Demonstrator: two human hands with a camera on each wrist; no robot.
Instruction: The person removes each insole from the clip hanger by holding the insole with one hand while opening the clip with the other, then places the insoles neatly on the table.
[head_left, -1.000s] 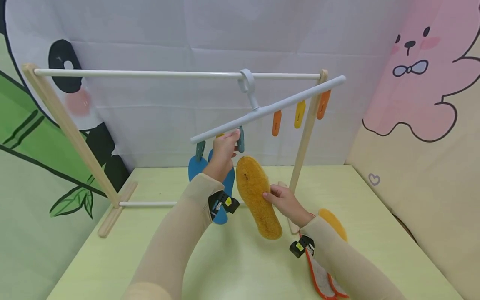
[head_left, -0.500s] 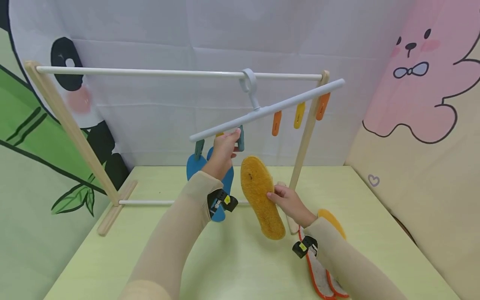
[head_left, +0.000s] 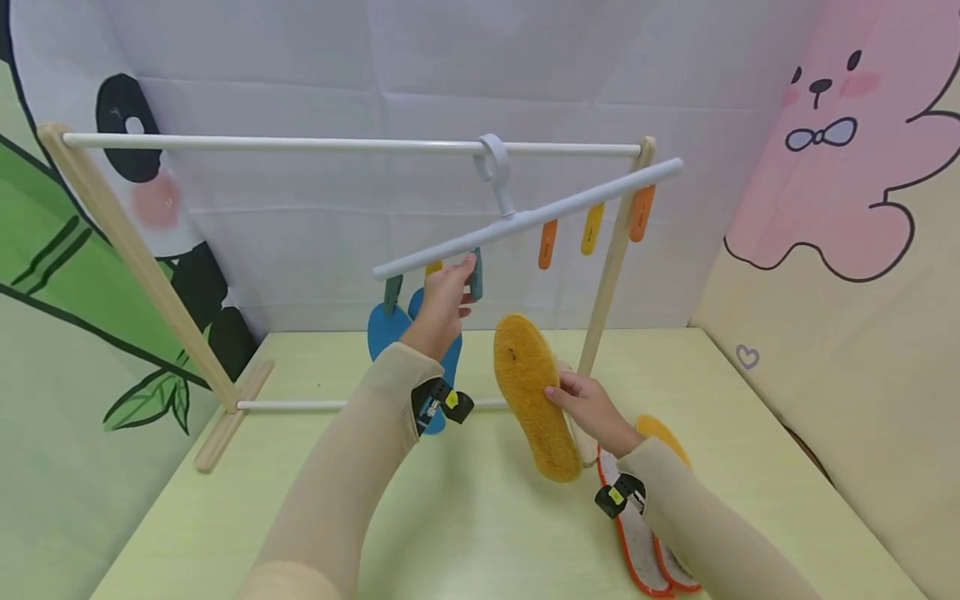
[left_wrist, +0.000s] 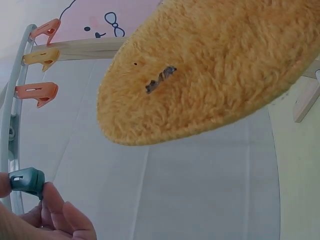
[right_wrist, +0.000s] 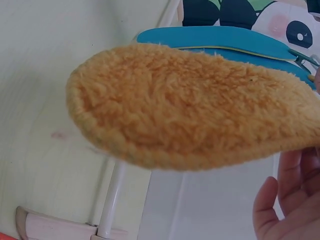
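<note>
With thumb and fingers my left hand [head_left: 440, 310] pinches a teal clothes clip [head_left: 477, 275] under the tilted hanger bar [head_left: 528, 219]. The clip [left_wrist: 29, 180] sits between thumb and fingertips in the left wrist view. My right hand [head_left: 597, 414] grips a fuzzy yellow insole [head_left: 536, 396] by its right edge, below and right of that clip and apart from it. The insole [right_wrist: 190, 107] covers much of the right wrist view. Partly behind my left hand, blue insoles [head_left: 386, 329] hang from the hanger's lower end, one by a dark green clip [head_left: 392, 293].
A white rail [head_left: 300, 145] on a wooden rack carries the hanger hook [head_left: 493, 162]. Orange [head_left: 548, 244] and yellow [head_left: 592, 229] clips hang on its right half. On the table [head_left: 225, 533], another yellow insole [head_left: 660, 435] and grey, red-edged insoles [head_left: 637, 542] lie partly under my right forearm.
My right hand has carried the yellow insole a little to the right, away from the teal clip. My left hand stays on the clip; hanger and blue insoles have shifted slightly left.
</note>
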